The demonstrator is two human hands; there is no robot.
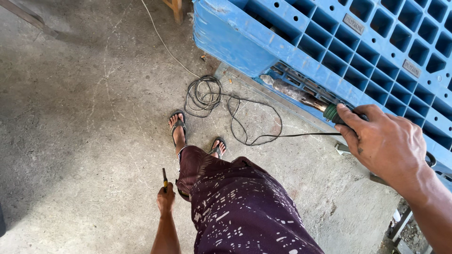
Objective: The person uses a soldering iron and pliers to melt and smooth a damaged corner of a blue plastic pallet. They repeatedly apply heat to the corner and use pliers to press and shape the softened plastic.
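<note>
So the main thing here is the heat tool [301, 96], a long grubby metal barrel with a green collar where it meets the handle, and we see it lying along the lower edge of the blue plastic pallet [376, 51], nozzle end pointing up-left and resting right against the pallet's side. The right hand [383, 141] is wrapped around the handle end, fingers curled tight over it just behind the green collar, so that's a firm grasp on the tool. A thin black cord [256, 138] runs out from under that hand, loops across the concrete floor [84, 117] and ends up in a messy coil near the pallet's corner, with a paler wire [162, 42] trailing off toward the top of the frame. Down low, the left hand [165, 198] hangs beside the leg and is closed around a small tool with a yellow and black handle [165, 178], sticking up out of the fist; we can't tell what kind of tool it is from here. Between the two hands we get dark maroon patterned trousers [240, 207] and feet in flip-flops [178, 124] standing just short of the cord coil. A bit of wooden leg [177, 9] shows at the top, next to the pallet.
</note>
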